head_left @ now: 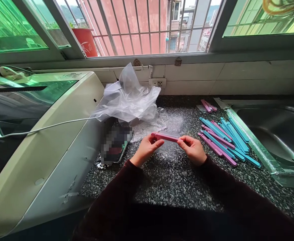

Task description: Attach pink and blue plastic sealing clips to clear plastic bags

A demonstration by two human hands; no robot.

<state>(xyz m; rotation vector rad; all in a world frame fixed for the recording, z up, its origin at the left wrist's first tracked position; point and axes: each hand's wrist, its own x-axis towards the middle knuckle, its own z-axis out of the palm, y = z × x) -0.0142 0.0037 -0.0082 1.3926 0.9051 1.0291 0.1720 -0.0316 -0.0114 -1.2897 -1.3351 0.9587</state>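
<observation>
My left hand (148,149) pinches one end of a long, slim pink bag sealing clip (166,137). The other end is between the thumb and fingers of my right hand (193,149). Clear plastic film shows along the clip's far side; whether it is caught in the clip I cannot tell. The clip is held level, a little above the speckled dark countertop (172,187). To the right of my right hand lies a loose pile of blue and pink sealing clips (227,140). A few more pink clips (208,105) lie behind that pile.
Crumpled clear plastic bags (134,100) lie at the back left, by a wall socket (158,82). A phone (115,144) with a white cable (54,126) rests left of my hands. A pale appliance (69,110) stands at left, a metal sink (270,134) at right.
</observation>
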